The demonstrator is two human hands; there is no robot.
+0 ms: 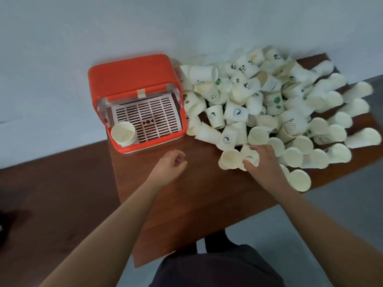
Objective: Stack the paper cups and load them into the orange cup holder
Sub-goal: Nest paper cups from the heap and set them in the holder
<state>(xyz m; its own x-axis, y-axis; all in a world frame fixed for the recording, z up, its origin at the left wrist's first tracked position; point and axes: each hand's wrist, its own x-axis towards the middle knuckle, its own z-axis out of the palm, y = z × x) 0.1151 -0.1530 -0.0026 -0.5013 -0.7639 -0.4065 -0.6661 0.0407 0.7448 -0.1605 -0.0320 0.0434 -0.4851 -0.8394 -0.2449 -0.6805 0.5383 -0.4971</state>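
Head view of a brown wooden worktop (196, 199) set against a pale wall (186, 23).

Far left: the orange cup holder (132, 73) stands against the wall with its lid raised, exposing a white slotted tray (149, 119). A single paper cup (122, 133) stands upright, mouth up, in the near-left corner of the tray.

Right: a pile of paper cups (269, 104) covers the right part of the worktop from the holder's right side to the far right edge. Most of these cups lie on their sides. Several carry small printed motifs and others are plain. The cups at the pile's left edge lie just beside the holder, and some appear to touch it.

Near centre: the left hand (172, 164) hovers above bare wood, near the holder's near edge. Its fingers are loosely curled and its grip holds nothing.

Near right: the right hand (263, 162) is at the near edge of the pile, its grip closed around a printed paper cup (249, 155) with the thumb under and the fingers over it. A plain cup (230, 159), lying on its side with its mouth turned toward the viewer, touches the held cup on its left.

Foreground: both bare forearms reach in from the near edge, above the person's dark clothing (217, 270). Grey floor (342, 214) shows beyond the worktop's near-right edge.
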